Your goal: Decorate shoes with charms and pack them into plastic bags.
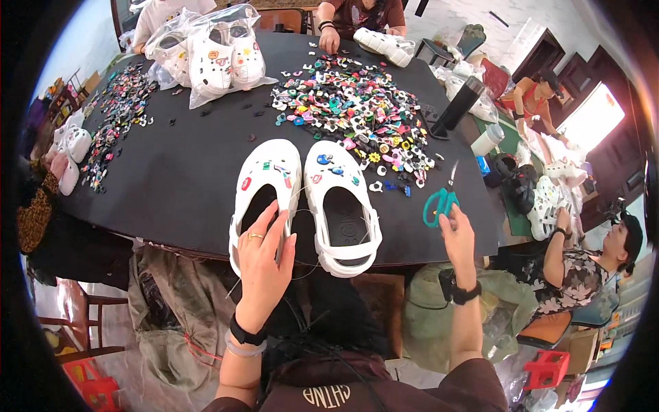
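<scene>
Two white clogs stand side by side at the table's near edge, toes pointing away from me. The left clog (280, 159) and the right clog (334, 165) both carry small coloured charms on their toes. My left hand (264, 261) rests over the left clog's foot opening, fingers stretched out and thumb apart. A thin thread (312, 223) loops between the clogs, and a thin pointed bit (234, 287) shows beside my left wrist. Further right, my right hand (458, 237) has its fingers closed at the teal handles of scissors (439, 204), whose blades point away from me.
A large heap of colourful shoe charms (357, 110) covers the table's (171, 185) far right; another heap (123, 103) lies left. Bagged white clogs (223, 62) stand at the back. A black upright cylinder (458, 106) stands at right. Other people work around, one person's hand (329, 40) at the charms.
</scene>
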A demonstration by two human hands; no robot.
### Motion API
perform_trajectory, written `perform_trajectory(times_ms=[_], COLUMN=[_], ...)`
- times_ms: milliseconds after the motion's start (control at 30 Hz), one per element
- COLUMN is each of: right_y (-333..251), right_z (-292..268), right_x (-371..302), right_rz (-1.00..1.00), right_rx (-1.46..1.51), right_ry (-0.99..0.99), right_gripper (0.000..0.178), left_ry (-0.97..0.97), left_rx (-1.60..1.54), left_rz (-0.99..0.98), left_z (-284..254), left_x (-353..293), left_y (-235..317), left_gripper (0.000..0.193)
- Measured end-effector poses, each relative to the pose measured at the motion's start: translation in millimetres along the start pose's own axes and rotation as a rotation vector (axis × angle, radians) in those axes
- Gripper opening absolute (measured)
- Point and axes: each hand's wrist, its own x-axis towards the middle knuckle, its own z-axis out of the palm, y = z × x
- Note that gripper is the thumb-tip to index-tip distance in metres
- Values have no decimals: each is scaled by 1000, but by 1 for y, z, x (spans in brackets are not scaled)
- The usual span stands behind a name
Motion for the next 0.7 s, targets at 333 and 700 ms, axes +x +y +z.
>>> perform_trajectory(times_ms=[333, 700], right_y=[-127, -124], right_z=[25, -3], right_x=[-5, 0], right_rz=[-659, -387], right_rx=[19, 222], right_ry=[-248, -12], right_gripper=[24, 7], left_ry=[-30, 448], left_rx=[-5, -286], left_rz=[0, -165], left_z=[-1, -7], left_x=[-3, -16], left_y=[-4, -14], left_gripper=[39, 27])
